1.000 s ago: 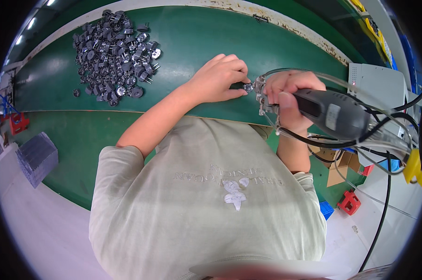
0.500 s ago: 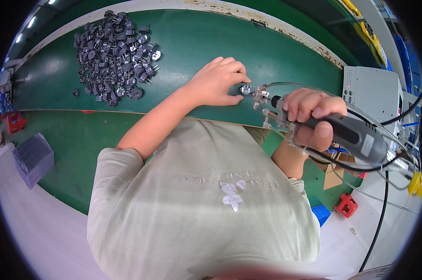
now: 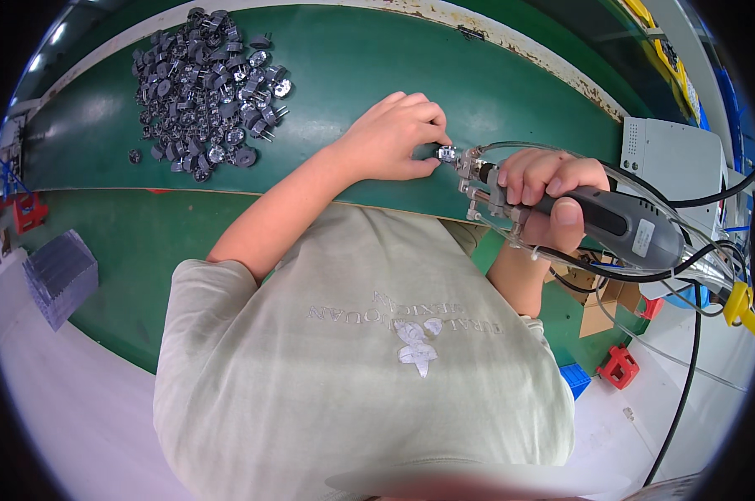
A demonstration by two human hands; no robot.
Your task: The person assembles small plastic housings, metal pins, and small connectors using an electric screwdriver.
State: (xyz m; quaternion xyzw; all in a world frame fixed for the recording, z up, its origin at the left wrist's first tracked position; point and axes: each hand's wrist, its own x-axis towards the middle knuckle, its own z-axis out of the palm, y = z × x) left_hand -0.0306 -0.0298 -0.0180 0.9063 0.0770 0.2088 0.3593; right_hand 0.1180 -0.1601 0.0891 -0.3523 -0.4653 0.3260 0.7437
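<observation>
Over the green bench top [image 3: 352,67], my left hand [image 3: 392,140] pinches a small plug-like part [image 3: 447,154] with a shiny metallic face between thumb and fingertips. The fingers hide some of it. My right hand [image 3: 553,182] is wrapped round a dark grey powered screwdriver [image 3: 632,224], held slanting with its body toward the right. The metal nose [image 3: 469,171] of this tool, with clear tubes attached, meets the part at my left fingertips. The exact contact between bit and part is too small to make out.
At the back left lies a heap of dark grey plug parts [image 3: 198,92], some with pins showing. A light grey box-shaped machine [image 3: 674,163] stands at the right. Black cables [image 3: 686,376] and tubes trail from the tool. Cardboard boxes [image 3: 599,313] and red stools [image 3: 618,367] are below.
My left thumb and fingers have closed on the small part, which has shifted slightly right. The screwdriver and my right hand have moved a little left, and the nose now meets the part.
</observation>
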